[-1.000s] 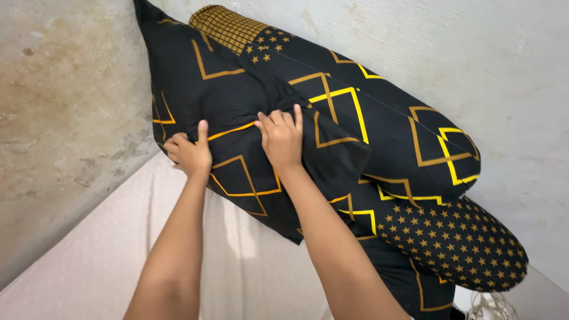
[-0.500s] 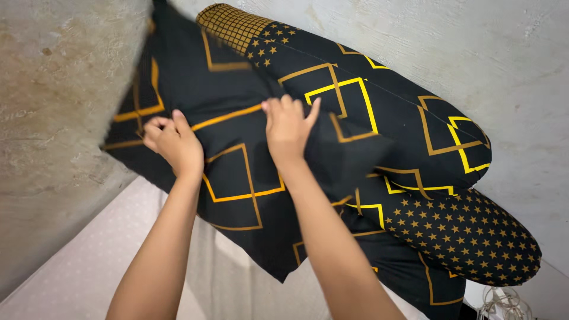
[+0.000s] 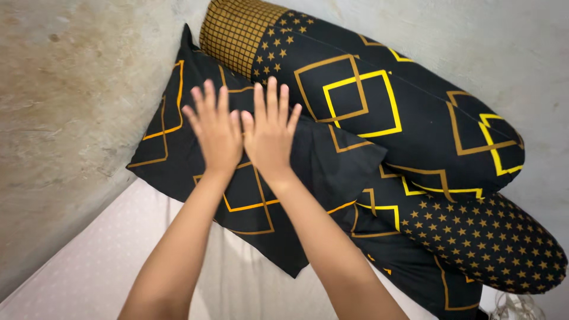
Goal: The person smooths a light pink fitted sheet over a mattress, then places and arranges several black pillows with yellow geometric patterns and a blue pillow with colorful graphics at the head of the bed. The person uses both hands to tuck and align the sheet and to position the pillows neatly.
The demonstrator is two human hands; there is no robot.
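A black pillow (image 3: 249, 178) with gold and yellow square outlines lies in the corner, one end against the stained wall (image 3: 65, 89) and its lower edge on the pale dotted mattress (image 3: 89, 266). Both hands lie flat on its upper part, fingers spread and gripping nothing: the left hand (image 3: 216, 130) and the right hand (image 3: 269, 133) sit side by side (thumbs just touching). Behind the pillow, a long bolster (image 3: 379, 112) in matching fabric leans along the pale wall, with another patterned cushion (image 3: 474, 237) below it.
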